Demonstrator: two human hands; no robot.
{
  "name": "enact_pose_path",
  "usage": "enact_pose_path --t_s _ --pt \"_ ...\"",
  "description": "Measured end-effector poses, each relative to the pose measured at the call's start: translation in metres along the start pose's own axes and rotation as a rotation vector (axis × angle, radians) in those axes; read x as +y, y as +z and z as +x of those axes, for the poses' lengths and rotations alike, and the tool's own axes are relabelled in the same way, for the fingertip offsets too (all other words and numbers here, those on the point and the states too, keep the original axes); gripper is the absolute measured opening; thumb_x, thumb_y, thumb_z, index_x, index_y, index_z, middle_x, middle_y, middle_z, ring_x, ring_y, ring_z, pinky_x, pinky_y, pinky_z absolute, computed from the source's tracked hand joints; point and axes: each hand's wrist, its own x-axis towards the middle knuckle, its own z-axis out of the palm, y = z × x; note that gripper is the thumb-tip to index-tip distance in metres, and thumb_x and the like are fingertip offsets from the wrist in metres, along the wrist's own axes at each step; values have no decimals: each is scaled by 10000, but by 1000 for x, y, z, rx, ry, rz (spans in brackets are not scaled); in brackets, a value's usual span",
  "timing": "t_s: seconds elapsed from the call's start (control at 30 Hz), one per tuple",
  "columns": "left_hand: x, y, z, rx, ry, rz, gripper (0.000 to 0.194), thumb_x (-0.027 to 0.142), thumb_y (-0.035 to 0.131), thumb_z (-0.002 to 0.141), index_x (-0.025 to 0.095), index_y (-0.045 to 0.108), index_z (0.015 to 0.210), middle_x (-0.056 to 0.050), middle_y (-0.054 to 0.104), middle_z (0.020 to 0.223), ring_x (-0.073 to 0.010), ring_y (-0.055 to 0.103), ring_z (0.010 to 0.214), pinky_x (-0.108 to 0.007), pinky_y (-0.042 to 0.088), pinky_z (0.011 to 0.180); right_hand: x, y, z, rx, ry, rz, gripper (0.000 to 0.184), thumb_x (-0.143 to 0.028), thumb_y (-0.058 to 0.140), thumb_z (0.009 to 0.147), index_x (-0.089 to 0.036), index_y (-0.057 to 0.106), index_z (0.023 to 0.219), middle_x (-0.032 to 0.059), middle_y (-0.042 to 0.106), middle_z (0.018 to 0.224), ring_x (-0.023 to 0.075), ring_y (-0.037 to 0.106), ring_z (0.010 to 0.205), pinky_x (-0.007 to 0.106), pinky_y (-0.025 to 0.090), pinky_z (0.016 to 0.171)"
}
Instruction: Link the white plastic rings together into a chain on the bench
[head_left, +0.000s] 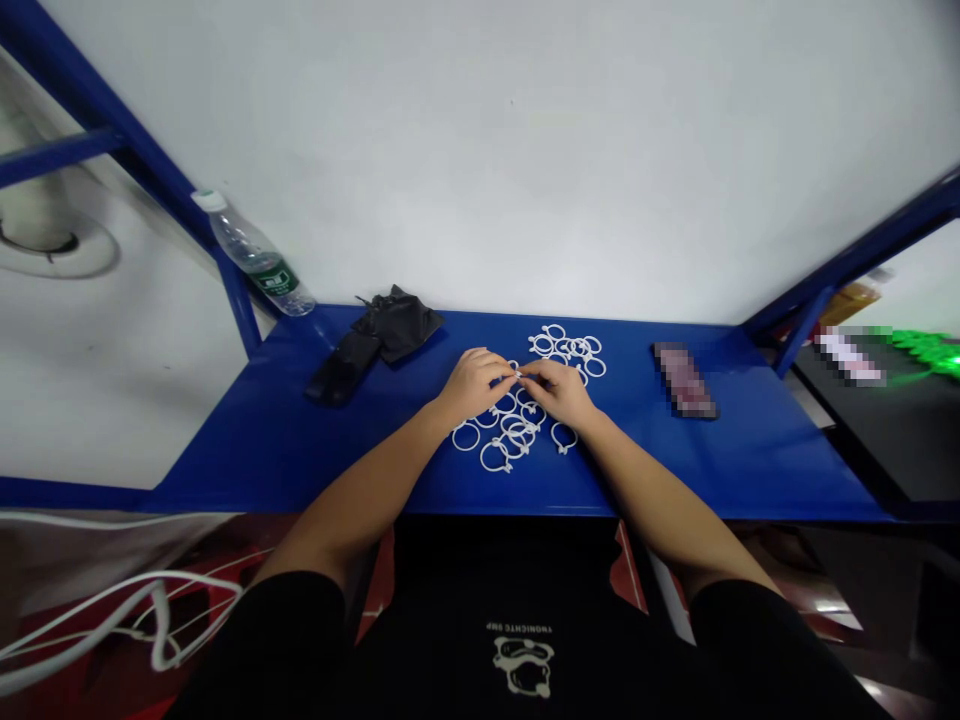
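Note:
Both hands meet over the middle of a blue table (390,440). Between the fingertips of my left hand (474,384) and my right hand (561,390) is a small white ring (514,366), mostly covered by the fingers. Each hand is closed in a pinch on it. Below and around the hands lie several loose white rings (466,436) with small clasp-like ends, some overlapping. Another group of white rings (595,367) is spread just beyond my right hand.
A plastic bottle (259,255) leans at the back left. Near it lie a black pouch (397,322) and a dark phone (343,370). Another phone (684,380) rests on the right. Blue frame bars (802,330) rise at both sides, and a white wall (510,180) stands behind.

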Motion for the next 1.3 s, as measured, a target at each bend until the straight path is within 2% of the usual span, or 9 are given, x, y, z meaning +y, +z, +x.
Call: enact_pose_path --t_s 0.17,0.27,0.4,0.6,0.77,0.9,1.0,1.17,1.3 --pt "-1 5 -2 48 -53 -2 113 333 735 1015 245 805 1005 -23 841 975 -210 780 908 -495 519 1084 1 0 0 -15 -48 5 180 -285 627 1060 -262 781 1150 68 825 1059 211 771 909 356 612 810" --pt "-3 6 -4 35 -21 -38 121 318 731 1017 240 803 1076 -45 844 1029 -213 785 915 -460 569 1012 0 -1 0 -44 -63 4 190 -278 610 1067 -257 780 1150 74 822 1042 210 769 895 350 611 796" --pt "-4 3 -4 25 13 -78 122 327 722 1025 232 798 1039 -54 837 1006 -214 783 912 -408 599 902 -8 -2 1 -62 -55 -5 195 -264 589 1074 -246 778 1118 79 820 1026 213 767 902 352 611 805" --pt "2 2 -5 96 50 -57 164 359 689 1043 227 762 979 -41 812 910 -206 768 870 -418 596 910 -17 -7 5 -30 29 137 176 -306 635 1050 -239 794 1016 51 819 967 179 756 830 318 601 770" --pt "2 -2 -4 -15 70 -11 178 353 675 1044 223 749 946 -29 804 878 -203 764 860 -449 557 1005 -14 -9 7 -101 94 233 168 -321 687 998 -223 788 907 33 805 878 170 743 755 307 589 716" --pt "-4 -5 -3 -110 77 1 194 367 682 1042 234 748 916 -18 804 875 -193 758 854 -445 537 1029 -17 -6 6 -138 99 206 172 -313 678 1001 -223 763 882 27 791 861 167 731 757 311 576 720" --pt "-4 -3 -2 -56 58 -3 190 377 684 1044 234 750 938 -28 810 906 -199 758 876 -443 548 1003 -21 -4 4 -99 147 201 119 -331 728 974 -223 737 925 17 772 834 157 706 733 287 549 672" --pt "8 2 -1 81 5 5 171 373 668 1051 236 752 994 -39 805 927 -214 756 911 -438 559 954 -20 -6 4 -21 212 325 249 -454 780 956 -219 705 927 14 761 803 155 688 701 287 552 652" --pt "12 0 -1 105 5 -7 168 372 692 1043 226 743 978 -29 782 859 -204 746 872 -407 548 898 -18 -10 7 18 227 333 297 -507 743 980 -217 725 915 19 760 795 156 672 683 293 546 641"
